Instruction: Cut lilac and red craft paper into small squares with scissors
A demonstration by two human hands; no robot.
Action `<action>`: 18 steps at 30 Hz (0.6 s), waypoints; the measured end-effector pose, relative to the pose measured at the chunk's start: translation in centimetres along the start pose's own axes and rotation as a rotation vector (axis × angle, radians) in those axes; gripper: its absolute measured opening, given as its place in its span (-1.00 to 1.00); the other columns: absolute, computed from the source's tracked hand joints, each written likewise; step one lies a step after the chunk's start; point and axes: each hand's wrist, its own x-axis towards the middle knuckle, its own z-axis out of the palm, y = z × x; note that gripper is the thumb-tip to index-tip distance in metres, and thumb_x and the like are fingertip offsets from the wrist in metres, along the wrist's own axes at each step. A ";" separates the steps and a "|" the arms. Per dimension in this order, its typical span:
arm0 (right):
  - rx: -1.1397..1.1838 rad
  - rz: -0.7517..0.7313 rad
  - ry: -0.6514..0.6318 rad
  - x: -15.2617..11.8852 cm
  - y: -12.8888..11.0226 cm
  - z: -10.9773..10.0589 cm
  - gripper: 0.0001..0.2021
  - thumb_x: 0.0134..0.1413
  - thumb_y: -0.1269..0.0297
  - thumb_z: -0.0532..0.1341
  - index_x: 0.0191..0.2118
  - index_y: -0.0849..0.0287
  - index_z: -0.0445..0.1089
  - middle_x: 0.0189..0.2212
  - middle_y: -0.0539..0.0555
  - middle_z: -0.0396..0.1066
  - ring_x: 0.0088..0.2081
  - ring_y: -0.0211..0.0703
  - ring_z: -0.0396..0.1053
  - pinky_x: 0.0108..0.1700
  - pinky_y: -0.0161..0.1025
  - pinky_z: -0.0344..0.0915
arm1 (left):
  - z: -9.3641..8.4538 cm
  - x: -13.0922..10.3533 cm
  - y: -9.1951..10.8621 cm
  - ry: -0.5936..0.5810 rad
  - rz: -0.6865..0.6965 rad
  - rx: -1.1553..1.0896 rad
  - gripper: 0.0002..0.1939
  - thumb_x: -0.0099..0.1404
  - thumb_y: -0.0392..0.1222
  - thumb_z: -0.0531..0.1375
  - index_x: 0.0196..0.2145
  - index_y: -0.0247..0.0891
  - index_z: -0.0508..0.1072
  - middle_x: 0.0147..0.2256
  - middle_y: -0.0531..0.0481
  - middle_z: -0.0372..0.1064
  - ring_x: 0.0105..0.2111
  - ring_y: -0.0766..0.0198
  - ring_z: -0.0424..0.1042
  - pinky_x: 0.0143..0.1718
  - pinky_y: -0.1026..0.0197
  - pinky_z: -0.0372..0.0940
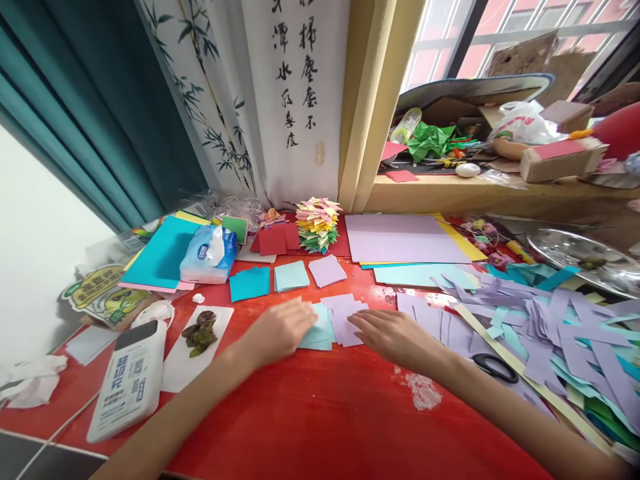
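Light blue paper squares [321,332] and purple paper squares [345,323] lie side by side in loose, overlapping stacks on the red table. My left hand [287,328] is at the left edge of the light blue ones, its fingers stretched out and slightly blurred; the thumb is hidden. From the other side my right hand [393,333] reaches in, fingertips touching the right edge of the purple squares, fingers extended. Behind them sit neater stacks: a teal one [250,284], a pale blue one [291,275] and a lilac one [327,270].
Paper strips [555,333] heap on the right, with black scissors handles [495,367] beside them. A folded paper model [318,227] stands at the back near large purple sheets [400,239]. On the left are a tissue pack [209,255] and a white power bank [131,380] with a cable.
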 end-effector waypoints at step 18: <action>0.178 -0.027 -0.128 10.6 8.0 5.9 -0.71 0.19 0.35 0.02 -0.02 0.09 0.34 0.02 0.01 0.33 0.03 -0.17 0.29 -0.08 -0.32 0.28 | -0.2 0.3 1.4 -0.253 -0.199 -0.333 -0.65 0.32 -0.14 -0.08 -0.41 -0.23 0.47 -0.39 -0.03 0.47 -0.21 0.23 0.42 -0.20 0.25 0.26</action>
